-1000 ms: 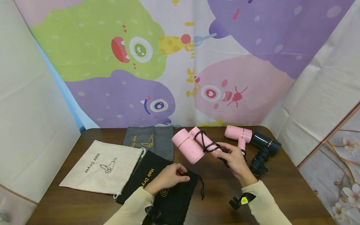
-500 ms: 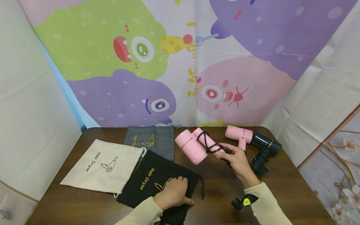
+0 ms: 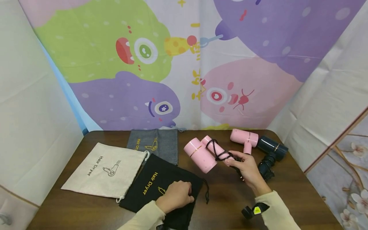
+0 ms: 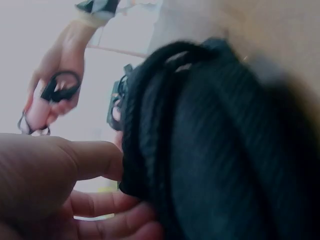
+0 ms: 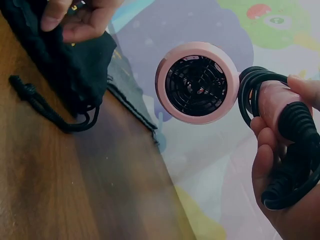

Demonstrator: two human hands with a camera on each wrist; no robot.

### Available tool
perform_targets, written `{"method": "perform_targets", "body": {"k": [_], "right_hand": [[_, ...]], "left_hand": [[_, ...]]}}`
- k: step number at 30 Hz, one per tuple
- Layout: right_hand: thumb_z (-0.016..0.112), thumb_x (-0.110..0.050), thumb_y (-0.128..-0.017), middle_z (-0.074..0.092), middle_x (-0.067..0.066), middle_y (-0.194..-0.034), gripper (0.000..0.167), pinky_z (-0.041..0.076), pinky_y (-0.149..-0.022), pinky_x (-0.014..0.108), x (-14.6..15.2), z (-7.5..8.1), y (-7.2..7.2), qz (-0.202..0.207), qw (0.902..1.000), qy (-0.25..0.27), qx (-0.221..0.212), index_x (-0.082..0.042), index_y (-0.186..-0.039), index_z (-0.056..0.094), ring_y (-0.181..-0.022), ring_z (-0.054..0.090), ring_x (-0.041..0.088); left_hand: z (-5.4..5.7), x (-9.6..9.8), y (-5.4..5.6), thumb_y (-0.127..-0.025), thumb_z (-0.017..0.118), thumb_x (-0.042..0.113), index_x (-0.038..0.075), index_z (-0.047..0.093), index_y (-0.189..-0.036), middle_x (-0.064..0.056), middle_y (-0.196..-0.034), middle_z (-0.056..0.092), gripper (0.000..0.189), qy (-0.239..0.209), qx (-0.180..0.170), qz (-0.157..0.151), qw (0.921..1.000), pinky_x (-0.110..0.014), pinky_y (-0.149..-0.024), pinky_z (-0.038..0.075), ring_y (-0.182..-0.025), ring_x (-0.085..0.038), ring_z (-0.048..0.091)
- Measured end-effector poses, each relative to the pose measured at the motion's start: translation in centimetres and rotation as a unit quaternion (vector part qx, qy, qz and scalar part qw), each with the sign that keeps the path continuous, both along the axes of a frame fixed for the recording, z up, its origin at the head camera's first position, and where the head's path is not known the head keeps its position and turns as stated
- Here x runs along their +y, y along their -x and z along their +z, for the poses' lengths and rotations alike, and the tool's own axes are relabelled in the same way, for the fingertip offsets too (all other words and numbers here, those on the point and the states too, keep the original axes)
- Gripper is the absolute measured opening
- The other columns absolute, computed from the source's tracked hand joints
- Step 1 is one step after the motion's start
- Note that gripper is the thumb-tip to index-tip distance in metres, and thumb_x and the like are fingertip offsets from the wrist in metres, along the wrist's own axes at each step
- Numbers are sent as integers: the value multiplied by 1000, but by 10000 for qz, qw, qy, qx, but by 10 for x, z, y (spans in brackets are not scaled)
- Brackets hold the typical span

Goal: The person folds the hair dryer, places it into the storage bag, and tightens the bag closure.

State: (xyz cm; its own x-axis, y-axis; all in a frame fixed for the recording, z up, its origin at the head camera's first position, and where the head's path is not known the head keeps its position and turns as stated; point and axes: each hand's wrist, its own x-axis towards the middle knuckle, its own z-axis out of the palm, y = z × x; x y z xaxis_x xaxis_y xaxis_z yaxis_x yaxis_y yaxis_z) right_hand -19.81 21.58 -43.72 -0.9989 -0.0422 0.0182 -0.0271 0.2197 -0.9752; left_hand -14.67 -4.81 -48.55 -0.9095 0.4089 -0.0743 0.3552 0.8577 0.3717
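Note:
My right hand grips the handle of a pink hair dryer, its black cord wound round the handle. The dryer is held up above the table, and the right wrist view looks onto its round grille. My left hand pinches the edge of a black drawstring bag printed with yellow lettering. In the left wrist view, thumb and fingers meet at the dark fabric, which fills much of that blurred view. A black drawcord hangs from the bag's mouth. Part of the bag's print is hidden under the left hand.
To the left lies a cream drawstring bag, with a grey bag behind, partly overlapped. A second pink hair dryer and a dark hair dryer lie at the table's back right. A printed cloth hangs behind the table.
My left hand has come down onto the black bag and now pinches its edge. The right hand has shifted slightly right and toward me with the pink hair dryer.

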Motion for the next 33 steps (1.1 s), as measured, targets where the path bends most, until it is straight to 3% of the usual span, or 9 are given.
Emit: {"method": "perform_targets", "body": {"k": [6, 11, 14, 18, 24, 33], "right_hand": [[72, -6, -85, 64, -12, -92, 47, 51, -69, 18, 6, -4, -2, -93, 9998, 0, -195, 13, -125, 57, -79, 58, 1], [71, -8, -85, 62, -8, -93, 47, 52, -69, 23, 15, -6, -10, -217, 9989, -65, -399, 12, -126, 57, -77, 59, 5], [70, -8, -86, 62, -7, -92, 49, 53, -69, 25, 20, -5, -13, -145, 9987, 61, -489, 14, -127, 55, -75, 60, 6], [68, -6, -87, 66, -8, -86, 45, 55, -68, 24, 23, -5, -17, 34, 9979, 297, -583, 13, -125, 56, -72, 64, 6], [67, -4, -87, 70, -10, -81, 25, 56, -67, 24, 25, -7, -19, 228, 9965, 509, -623, -5, -112, 67, -70, 65, 6], [66, -6, -88, 70, -10, -80, 24, 54, -67, 23, 28, -5, -21, 365, 9940, 575, -855, -12, -111, 68, -69, 65, 7]], "left_hand": [[-1, -14, 14, -77, 76, 23, 17, 62, -71, 6, -66, 58, 16, -916, -243, 181, 9953, -26, -55, 41, -59, -9, 51], [6, -23, 25, -82, 72, 18, 12, 62, -75, 3, -60, 57, 14, -1827, -572, 707, 9790, -25, -45, 43, -47, -7, 52], [11, -27, 31, -85, 70, 16, 9, 62, -78, 1, -59, 59, 13, -2256, -534, 964, 9680, -24, -42, 44, -42, -7, 53], [18, -33, 38, -86, 70, 15, 6, 64, -81, -1, -64, 64, 12, -2566, -322, 1236, 9580, -24, -47, 47, -43, -7, 56], [25, -36, 46, -86, 69, 14, 4, 65, -85, -3, -67, 66, 11, -2976, -231, 1613, 9407, -25, -48, 50, -44, -9, 58], [27, -38, 53, -86, 69, 16, 4, 67, -86, -4, -65, 66, 12, -3168, 13, 2093, 9251, -25, -48, 51, -45, -9, 60]]}}
